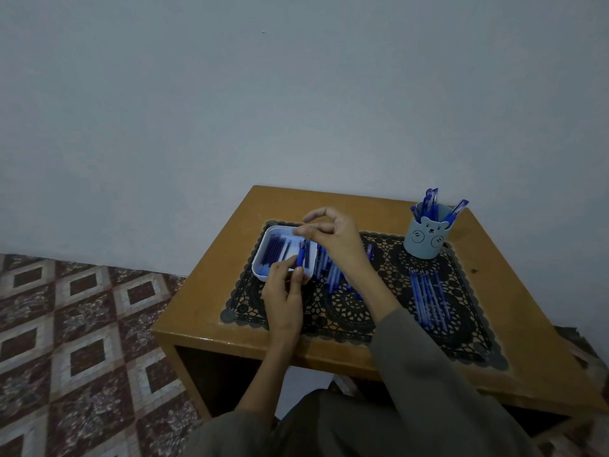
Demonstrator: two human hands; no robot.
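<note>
Left hand (283, 300) gripping pen (300, 257) over tray (259, 275); right hand (333, 240) pinching its top

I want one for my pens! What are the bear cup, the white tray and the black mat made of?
The bear pen cup looks like matte pale-blue plastic: smooth wall, printed face, moulded ears. The white tray is probably plastic too, with rounded corners. The black mat looks like lace or crochet, perhaps vinyl: the table shows through its holes.

Nothing legible here: no words, brands or numbers. The only sign is a drawn bear face on the pale blue round plastic cup (427, 241) at the far right.
</note>
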